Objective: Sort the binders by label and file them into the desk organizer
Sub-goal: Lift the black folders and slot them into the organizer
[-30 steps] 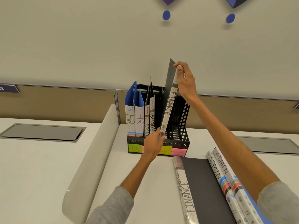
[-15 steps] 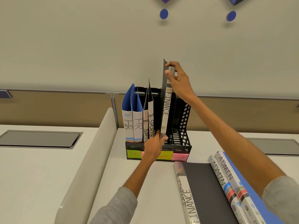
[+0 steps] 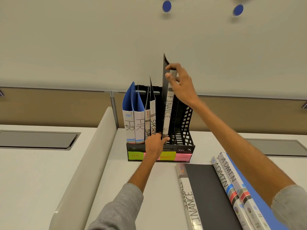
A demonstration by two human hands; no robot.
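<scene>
Head view: 2 HR bndrs [image 3: 128, 120], 2 SPORTS [image 3: 153, 123], 2 FINANCE [image 3: 167, 113], 2 ADMIN [image 3: 222, 177].

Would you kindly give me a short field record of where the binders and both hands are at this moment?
Organizer: black desk organizer, coloured labels along its front
Filed: two HR binders, then two SPORTS binders
Being filed: upright FINANCE binder, lower end at the slot just right of the SPORTS pair
Left: left hand holds its lower end
Right: right hand holds it near the top
Waiting on desk: flat FINANCE binder, two ADMIN binders
</scene>
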